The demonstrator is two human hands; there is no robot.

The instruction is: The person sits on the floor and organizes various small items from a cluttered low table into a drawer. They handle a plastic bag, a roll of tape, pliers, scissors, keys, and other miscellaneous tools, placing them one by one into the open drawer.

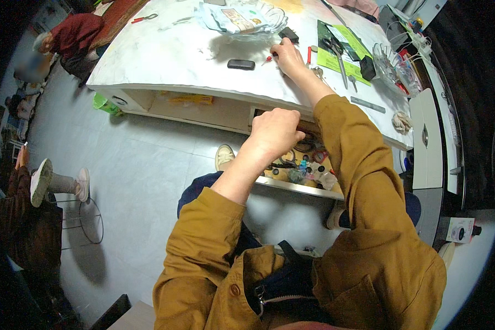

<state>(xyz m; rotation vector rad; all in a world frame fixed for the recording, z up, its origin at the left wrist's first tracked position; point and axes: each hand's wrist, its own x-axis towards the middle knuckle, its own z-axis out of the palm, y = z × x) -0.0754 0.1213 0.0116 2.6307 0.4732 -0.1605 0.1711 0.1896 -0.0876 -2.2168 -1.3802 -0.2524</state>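
Note:
My right hand (pixel 289 58) is on the white marbled tabletop (pixel 165 60), fingers pinched together on something small and dark that I cannot make out. A small red piece (pixel 269 59) lies by its fingertips, and a black block (pixel 289 36) sits just beyond. Left of it rests a flat black case (pixel 241 65). Over the pulled-out drawer (pixel 308 190) hovers my left hand (pixel 275 132), its fingers curled closed and their inner side hidden. Tape rolls, small bottles and other small items fill the drawer.
Scissors (pixel 337 54) lie on a green sheet (pixel 344 38) at the right, near keys (pixel 352 80) and a grey metal bar (pixel 368 104). Clear bowls stand at the back (pixel 272 22) and right (pixel 388 63). Red-handled pliers (pixel 144 18) lie far left. Other people are at the left.

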